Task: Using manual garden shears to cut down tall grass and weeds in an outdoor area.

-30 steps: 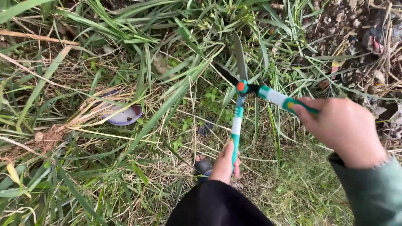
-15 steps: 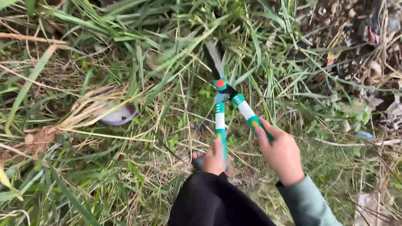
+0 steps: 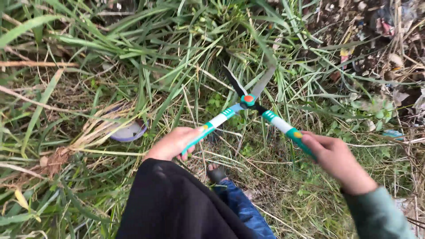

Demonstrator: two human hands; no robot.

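Head view: garden shears [image 3: 248, 101], blades spread in tall grass [image 3: 146, 66], are gripped by left hand [image 3: 173, 142] and right hand [image 3: 337, 160]; a shallow round dish [image 3: 129, 131] is seen half-covered by dry stalks.

From my feed I see no signs or screens, and no readable label, only a few bits of litter that may be packaging. Taking the round pale lid-like disc [image 3: 128, 131] in the grass as my landmark, a crumpled pinkish-red wrapper scrap [image 3: 384, 25] lies far to its right and higher up, on dark soil. A small blue-green scrap [image 3: 392, 133] sits far to the right at about the disc's level. A yellow-orange scrap [image 3: 345, 52] lies between them, higher.
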